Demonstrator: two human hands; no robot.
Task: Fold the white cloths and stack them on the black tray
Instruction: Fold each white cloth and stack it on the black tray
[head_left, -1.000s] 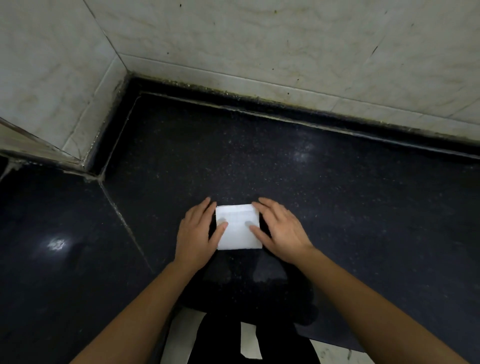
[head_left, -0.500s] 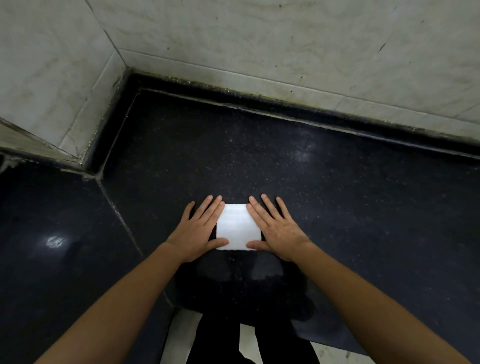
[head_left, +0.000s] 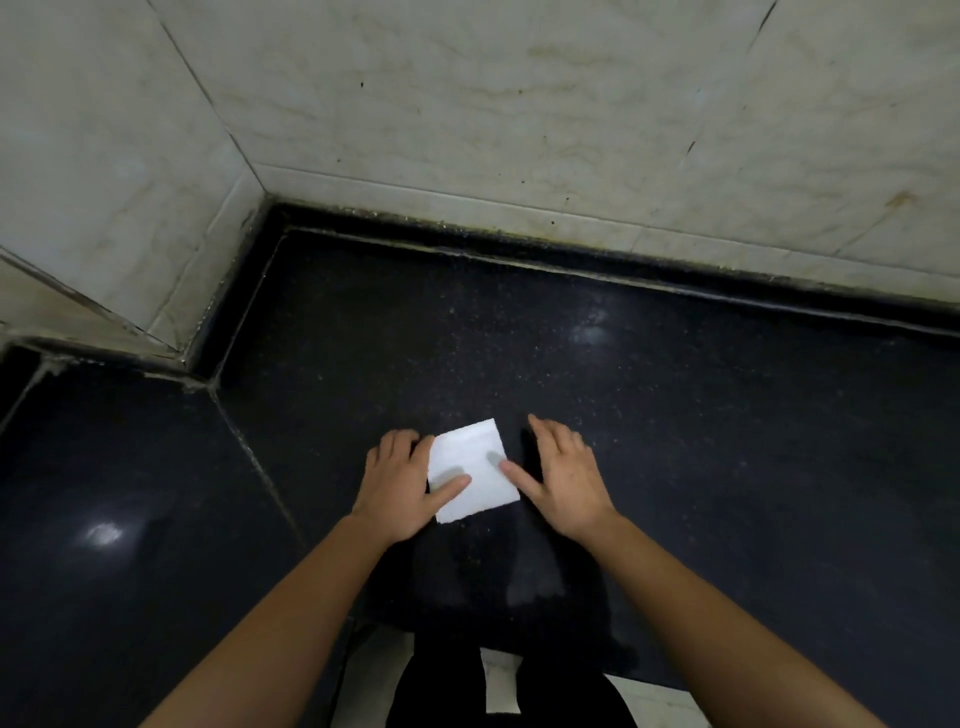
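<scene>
On the black counter (head_left: 701, 415), close to its near edge, we find one folded white cloth (head_left: 470, 467) lying flat and slightly skewed. The left hand (head_left: 400, 483) flanks its left edge and the right hand (head_left: 566, 478) its right. The fingers are loosely bent and grip nothing. Each thumb reaches over the cloth, but we cannot tell whether it touches. A pale tiled wall (head_left: 519, 104) stands at the far side.
</scene>
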